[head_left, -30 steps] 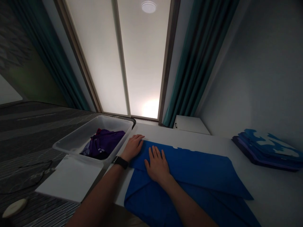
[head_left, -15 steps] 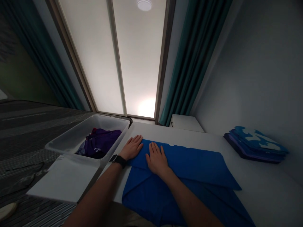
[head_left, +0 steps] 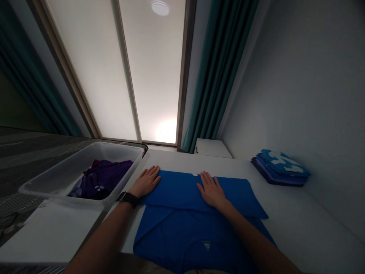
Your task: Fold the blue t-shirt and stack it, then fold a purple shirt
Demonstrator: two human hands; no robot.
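Observation:
A blue T-shirt (head_left: pixel 182 220) lies spread on the white table in front of me, its far part folded over toward me. Its neckline, with a small pale label, shows near the close edge. My left hand (head_left: pixel 146 182) rests flat at the far left corner of the fold, fingers stretched out; a dark watch (head_left: pixel 129 198) is on that wrist. Palm down, my right hand (head_left: pixel 211 189) lies on the folded layer right of the middle, fingers spread a little. Neither hand grips the cloth.
Left of the table stands a clear plastic bin (head_left: pixel 85 160) with purple clothing (head_left: pixel 107 177) inside. On the table's right side, by the wall, is a stack of folded blue and purple clothes (head_left: pixel 281 167). A white cabinet (head_left: pixel 213 147) stands beyond the far edge.
My right hand has slid rightward along the folded layer, away from my left hand, which stays at the left corner. The view has shifted, and the shirt's neckline label now shows.

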